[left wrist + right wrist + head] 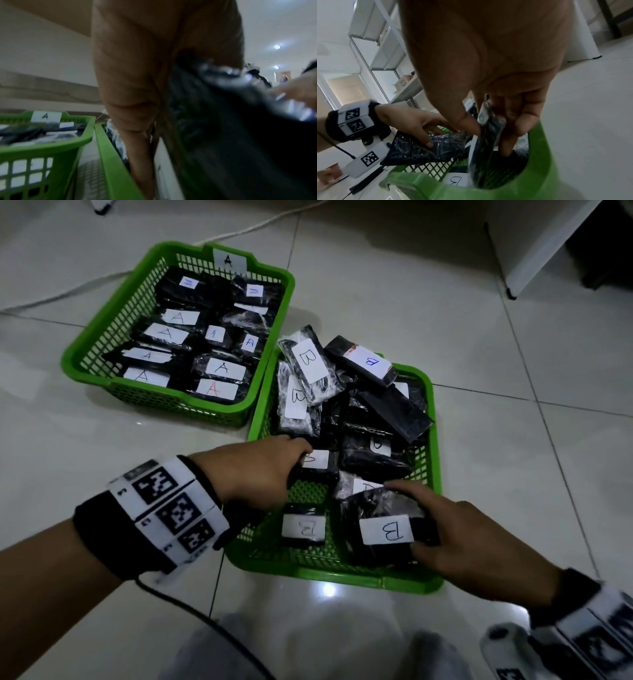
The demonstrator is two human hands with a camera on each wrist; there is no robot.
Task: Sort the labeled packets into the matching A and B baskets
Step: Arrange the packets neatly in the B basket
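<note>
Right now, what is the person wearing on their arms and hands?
Both hands are bare, with no gloves or sleeves. The left wrist wears a black band carrying a white block printed with square black-and-white code markers, and a black cable trails from it. The right wrist wears a similar black band and white marker block, blurred here.

Two green mesh baskets of black, white-labelled packets on the floor

The A basket (pixel 102 344), far left, holds flat A packets (pixel 222 368); the B basket (pixel 432 412), near right and touching it, is heaped with B packets (pixel 310 361), some tilted.
</note>
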